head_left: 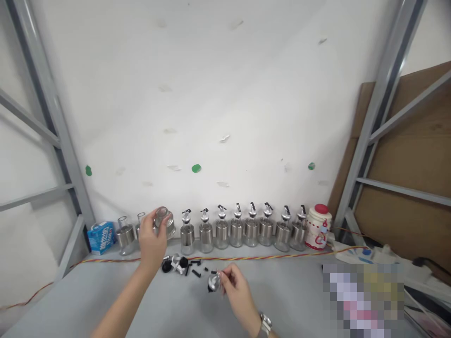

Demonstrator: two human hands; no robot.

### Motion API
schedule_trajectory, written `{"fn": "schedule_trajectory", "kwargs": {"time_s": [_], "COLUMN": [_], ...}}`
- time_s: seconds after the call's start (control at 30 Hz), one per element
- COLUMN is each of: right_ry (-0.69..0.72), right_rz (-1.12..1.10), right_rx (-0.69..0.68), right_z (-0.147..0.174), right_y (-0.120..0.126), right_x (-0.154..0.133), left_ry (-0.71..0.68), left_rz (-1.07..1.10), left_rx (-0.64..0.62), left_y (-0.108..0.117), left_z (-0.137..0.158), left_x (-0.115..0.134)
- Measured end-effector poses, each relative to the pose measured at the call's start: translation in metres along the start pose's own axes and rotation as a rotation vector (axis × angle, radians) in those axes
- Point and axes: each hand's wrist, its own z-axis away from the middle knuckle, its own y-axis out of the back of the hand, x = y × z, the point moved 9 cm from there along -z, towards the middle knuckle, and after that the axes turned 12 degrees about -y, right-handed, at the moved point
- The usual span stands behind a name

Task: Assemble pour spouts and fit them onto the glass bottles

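My left hand [155, 234] is closed round a glass bottle [170, 226], lifted off the table and tilted so that its round glass end faces me. Part of the bottle is hidden behind my fingers. Lower and to the right, my right hand [237, 286] pinches a silver pourer spout [213, 282] with a black stopper pointing down. Between the hands lie more loose pourer spouts [176, 264] and several small black pieces [196, 273]. Behind, several glass bottles with steel sleeves [251, 232] stand upright with spouts fitted. Two open-necked bottles [125, 238] are at the left.
A blue box [101, 238] stands at the far left of the grey table [169, 310]. At the right is a cream jar with a red lid [317, 227], near a white power strip [366, 256]. A twisted red-yellow wire [246, 257] crosses the table. Metal posts [373, 122] flank it.
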Motion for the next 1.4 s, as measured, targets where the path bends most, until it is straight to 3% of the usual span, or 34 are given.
{"fn": "schedule_trajectory", "kwargs": {"time_s": [0.07,0.2,0.3,0.37,0.7,0.87,1.13,1.4], "right_ry": [0.06,0.153,0.173,0.169,0.241,0.327,0.388,0.419], "right_rz": [-0.034,-0.134,-0.124,-0.092,0.086,0.224,0.444,0.433], "right_rx": [0.049,0.125,0.027,-0.051,-0.085,-0.072,-0.164,-0.163], "right_z": [0.003,0.015,0.024,0.029,0.029,0.034,0.041,0.044], "right_y": [0.013,0.042,0.04,0.031,0.005,0.0,-0.01,-0.01], "right_x": [-0.024,-0.081,-0.115,-0.126,-0.122,-0.14,-0.154,-0.149], "left_ry": [-0.02,0.157,0.304,0.316,0.387,0.377,0.367,0.542], "left_rz": [0.139,0.408,0.598,0.638,0.702,0.756,0.846,1.091], "left_rx": [-0.092,-0.352,-0.545,-0.582,-0.627,-0.665,-0.617,-0.59], "left_y": [0.007,-0.008,-0.031,-0.038,-0.05,-0.053,-0.058,-0.067], "left_z": [0.017,0.077,0.119,0.131,0.144,0.146,0.154,0.155], "left_x": [0.022,0.044,0.059,0.069,0.065,0.073,0.072,0.09]}}
